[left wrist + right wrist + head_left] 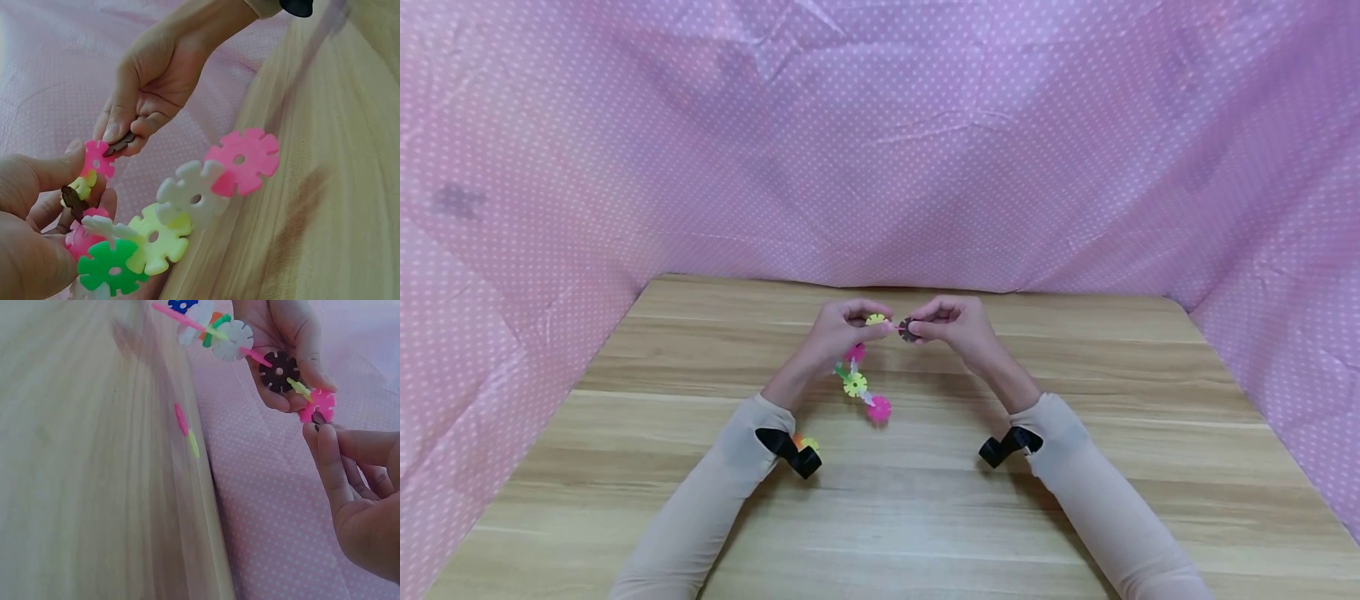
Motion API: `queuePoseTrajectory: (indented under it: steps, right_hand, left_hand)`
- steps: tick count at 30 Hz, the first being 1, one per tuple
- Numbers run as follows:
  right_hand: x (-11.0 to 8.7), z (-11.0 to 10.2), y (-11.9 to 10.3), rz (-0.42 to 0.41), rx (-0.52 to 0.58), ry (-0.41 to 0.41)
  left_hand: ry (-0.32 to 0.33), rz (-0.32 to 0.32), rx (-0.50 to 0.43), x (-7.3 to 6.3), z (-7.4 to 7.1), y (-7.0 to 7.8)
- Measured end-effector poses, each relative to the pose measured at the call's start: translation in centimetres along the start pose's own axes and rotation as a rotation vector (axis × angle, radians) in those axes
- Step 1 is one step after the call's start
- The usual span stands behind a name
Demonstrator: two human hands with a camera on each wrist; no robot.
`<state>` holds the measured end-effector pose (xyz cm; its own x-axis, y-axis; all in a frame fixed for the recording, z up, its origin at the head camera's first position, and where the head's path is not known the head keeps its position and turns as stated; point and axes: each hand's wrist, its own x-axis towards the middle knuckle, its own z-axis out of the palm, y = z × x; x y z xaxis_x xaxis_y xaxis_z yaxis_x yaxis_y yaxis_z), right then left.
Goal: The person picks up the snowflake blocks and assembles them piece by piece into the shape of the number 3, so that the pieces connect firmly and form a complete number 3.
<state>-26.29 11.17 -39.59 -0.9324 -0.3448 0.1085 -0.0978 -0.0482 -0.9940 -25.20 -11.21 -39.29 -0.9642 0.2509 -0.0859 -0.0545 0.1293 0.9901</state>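
Observation:
My left hand (842, 325) holds a chain of notched plastic discs, pinching it near one end. In the left wrist view the chain carries a green disc (103, 272), a yellow disc (156, 253), a white disc (178, 194) and a pink disc (259, 156) at its far end. Thumb and fingers of my right hand (958, 327) pinch a dark brown disc (907, 330). Its edge meets a pink disc (94, 150) beside the left fingertips; how deep the notches sit is hidden. Another brown disc (275, 380) belongs to the chain in the right wrist view.
Joined pink and yellow pieces (182, 419) lie on the wooden table (895, 517) in the right wrist view. Orange and yellow pieces (809, 443) show beside the left wrist camera (801, 460). A pink dotted cloth (880, 167) hangs behind and at both sides.

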Motion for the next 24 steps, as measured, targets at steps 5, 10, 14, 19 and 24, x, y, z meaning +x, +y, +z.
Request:
queuePoseTrajectory:
  steps: [5, 10, 14, 19, 24]
  right_hand:
    - [-0.2, 0.4, -0.4, -0.039, -0.015, 0.008]
    - [-0.3, 0.8, -0.8, -0.031, -0.016, 0.047]
    - [-0.3, 1.1, -0.6, -0.012, 0.010, 0.073]
    - [-0.1, 1.3, -0.2, 0.035, 0.000, 0.040]
    - [-0.2, 1.1, -0.1, 0.055, -0.015, 0.009]
  left_hand:
    - [-0.039, -0.022, -0.031, 0.0, -0.2, 0.1]
    - [-0.058, -0.048, -0.062, -0.1, -0.3, 0.3]
    - [-0.070, -0.061, -0.064, -0.1, -0.2, 0.5]
    - [-0.112, -0.070, -0.065, 0.0, -0.6, 0.5]
    - [-0.152, -0.069, -0.036, 0.1, -1.2, 0.3]
